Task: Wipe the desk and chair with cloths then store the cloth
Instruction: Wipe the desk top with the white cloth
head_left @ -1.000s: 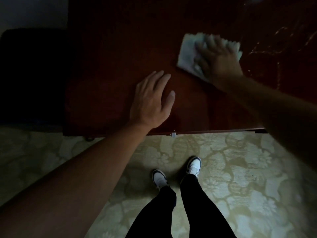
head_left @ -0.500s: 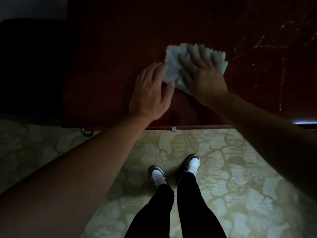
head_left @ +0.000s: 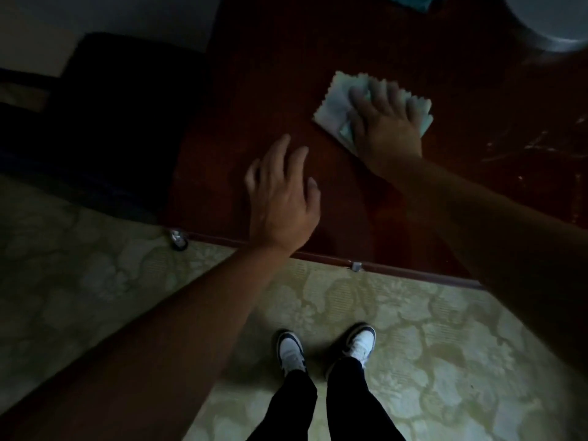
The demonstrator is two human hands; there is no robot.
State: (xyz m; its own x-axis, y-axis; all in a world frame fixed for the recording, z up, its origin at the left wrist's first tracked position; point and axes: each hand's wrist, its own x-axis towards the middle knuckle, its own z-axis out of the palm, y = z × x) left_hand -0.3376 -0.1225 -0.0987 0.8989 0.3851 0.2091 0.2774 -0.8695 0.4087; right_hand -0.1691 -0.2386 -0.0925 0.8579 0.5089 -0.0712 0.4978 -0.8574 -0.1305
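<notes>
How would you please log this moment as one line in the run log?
phase: wiping desk | right hand: pressing cloth flat on desk | left hand: open, on desk | chair: untouched

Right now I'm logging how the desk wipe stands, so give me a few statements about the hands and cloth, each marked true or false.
1. The right hand presses flat on the pale cloth. True.
2. The left hand holds a second cloth. False: it rests bare on the desk.
3. The cloth lies on the carpet. False: it lies on the desk.
4. The two hands are apart. True.
5. A dark chair stands to the left of the desk. True.
</notes>
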